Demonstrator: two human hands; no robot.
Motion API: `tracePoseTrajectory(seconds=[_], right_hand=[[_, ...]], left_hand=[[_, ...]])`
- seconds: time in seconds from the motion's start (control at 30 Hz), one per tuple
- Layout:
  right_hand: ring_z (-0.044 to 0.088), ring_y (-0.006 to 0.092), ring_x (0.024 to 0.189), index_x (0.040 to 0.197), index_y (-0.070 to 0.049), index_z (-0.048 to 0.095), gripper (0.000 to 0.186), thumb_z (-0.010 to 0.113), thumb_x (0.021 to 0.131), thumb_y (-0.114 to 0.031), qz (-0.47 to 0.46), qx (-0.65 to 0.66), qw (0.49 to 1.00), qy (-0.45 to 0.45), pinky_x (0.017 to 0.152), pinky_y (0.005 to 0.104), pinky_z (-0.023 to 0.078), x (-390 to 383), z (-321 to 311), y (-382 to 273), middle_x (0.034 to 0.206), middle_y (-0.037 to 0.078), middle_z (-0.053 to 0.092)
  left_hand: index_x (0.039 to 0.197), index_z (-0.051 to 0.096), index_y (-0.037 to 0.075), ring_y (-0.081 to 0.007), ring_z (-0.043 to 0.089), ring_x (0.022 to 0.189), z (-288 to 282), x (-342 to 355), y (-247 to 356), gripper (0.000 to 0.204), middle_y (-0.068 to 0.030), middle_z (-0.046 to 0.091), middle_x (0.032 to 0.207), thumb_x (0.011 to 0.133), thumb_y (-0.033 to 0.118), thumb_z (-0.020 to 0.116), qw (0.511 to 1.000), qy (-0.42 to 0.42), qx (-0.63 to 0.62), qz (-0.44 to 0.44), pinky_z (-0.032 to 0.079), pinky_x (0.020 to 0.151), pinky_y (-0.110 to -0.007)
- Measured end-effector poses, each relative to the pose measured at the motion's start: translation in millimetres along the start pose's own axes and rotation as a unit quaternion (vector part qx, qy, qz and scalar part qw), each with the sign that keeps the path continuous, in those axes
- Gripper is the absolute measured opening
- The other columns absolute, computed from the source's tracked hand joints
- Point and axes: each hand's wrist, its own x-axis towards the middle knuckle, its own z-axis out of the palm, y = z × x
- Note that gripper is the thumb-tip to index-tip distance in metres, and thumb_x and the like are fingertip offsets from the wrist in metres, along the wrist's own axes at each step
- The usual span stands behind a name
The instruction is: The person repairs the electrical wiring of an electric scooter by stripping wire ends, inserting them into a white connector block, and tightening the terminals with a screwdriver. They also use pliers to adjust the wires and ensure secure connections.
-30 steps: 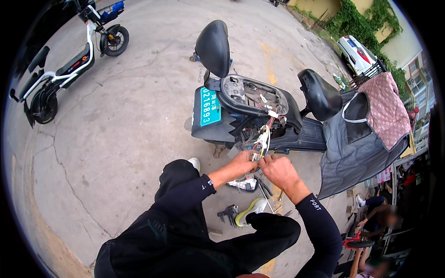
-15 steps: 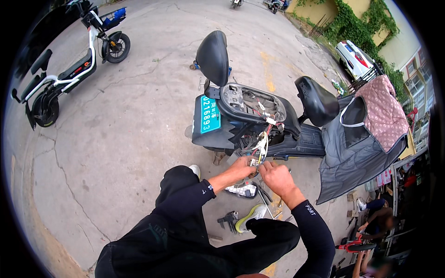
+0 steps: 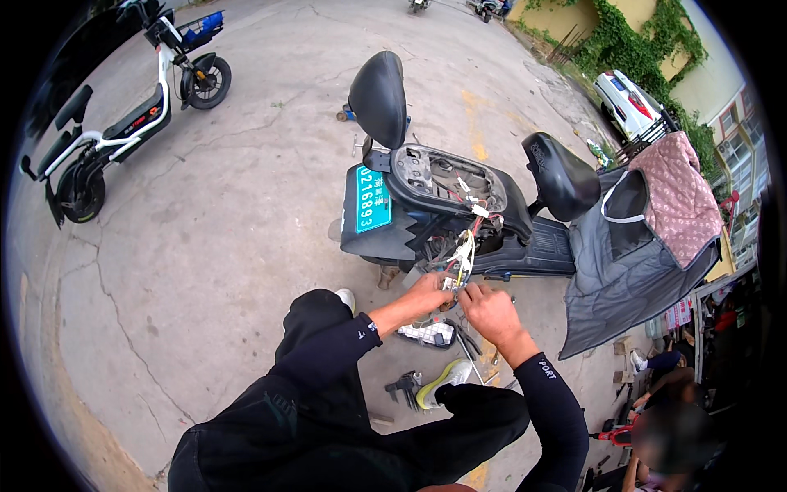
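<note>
Wires (image 3: 466, 251) spill over the scooter's (image 3: 548, 246) near edge, pinched finger-to-thumb by left hand (image 3: 420, 298) and right hand (image 3: 491, 314). A hard tug might tear one loose.

I saw snug black sleeves (image 3: 561, 414), with white lettering (image 3: 547, 371) near the right cuff's edge and small white marks (image 3: 366, 330) near the left's. I made out black trousers (image 3: 475, 412) and pale shoes (image 3: 453, 375), the right one yellow-green along its sole.

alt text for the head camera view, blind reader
A person's bare left hand and bare right hand hold the lower end of a white, yellow and red wire bundle trailing from an opened black plastic scooter. A white-framed black scooter stands at upper left on grey concrete.
</note>
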Motion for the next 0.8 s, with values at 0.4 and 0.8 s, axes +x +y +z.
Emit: tracePoseTrajectory(seconds=[0.4,0.8], right_hand=[[0.066,0.0222,0.071,0.087,-0.008,0.059,0.009,0.063,0.078,-0.009,0.180,0.185,0.966,0.006,0.055,0.0360,0.053,3.6,13.9,-4.3,0.080,0.008,0.060],[0.072,0.0300,0.071,0.088,0.004,0.073,0.020,0.072,0.083,-0.016,0.452,0.488,0.747,0.003,0.067,0.0371,0.054,7.7,27.7,-5.2,0.078,0.020,0.072]], left_hand=[[0.128,0.052,-0.007,-0.0109,0.058,0.067,-4.2,2.6,-6.0,0.048,-0.0039,0.061,0.080,0.081,-0.001,0.056,1.000,-0.010,0.002,-0.003,0.047,0.059,-0.028],[0.125,0.055,-0.004,-0.0097,0.060,0.078,-3.1,6.4,-9.1,0.042,-0.0036,0.064,0.093,0.083,0.002,0.060,0.999,0.015,0.027,-0.019,0.051,0.066,-0.026]])
